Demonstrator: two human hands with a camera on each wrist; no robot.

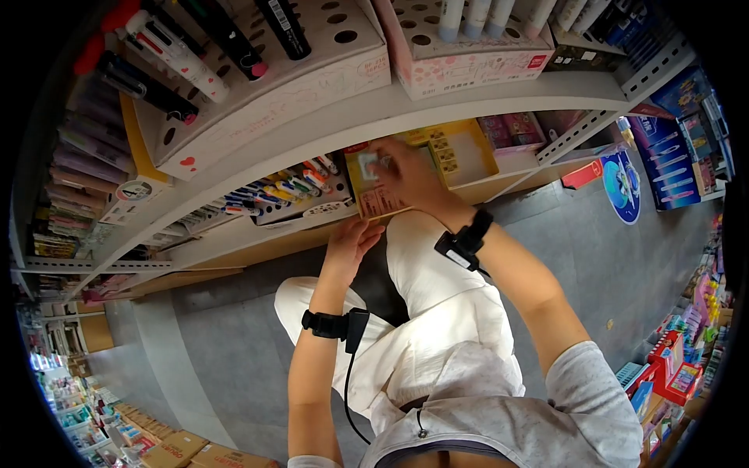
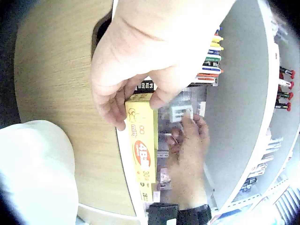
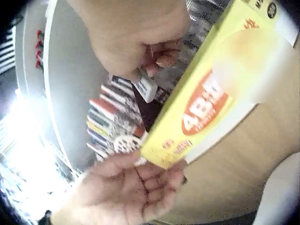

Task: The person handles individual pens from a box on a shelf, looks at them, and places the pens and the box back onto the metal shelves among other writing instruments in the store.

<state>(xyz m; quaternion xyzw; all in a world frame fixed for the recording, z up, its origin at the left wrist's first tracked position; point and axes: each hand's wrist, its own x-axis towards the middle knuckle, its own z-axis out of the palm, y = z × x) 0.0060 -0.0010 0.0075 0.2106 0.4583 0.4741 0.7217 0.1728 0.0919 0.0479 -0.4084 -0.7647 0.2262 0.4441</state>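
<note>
A yellow cardboard box marked 4B (image 2: 142,140) stands at the front edge of the low shelf. My left hand (image 1: 347,248) holds its near end, the thumb on one side and fingers on the other in the left wrist view. Over the box's opening, my right hand (image 1: 413,175) pinches a small white eraser (image 3: 146,89) between thumb and fingertips. In the left wrist view the eraser shows its printed face above the box. The right hand's palm and part of the box's inside are hidden.
Beside the box stands a holder of coloured pens (image 1: 300,186). Past it lies a yellow tray (image 1: 472,148) with small packs. A white shelf edge (image 1: 328,129) curves above the hands, with pen display boxes (image 1: 312,86) on top. Grey floor (image 1: 211,335) lies below.
</note>
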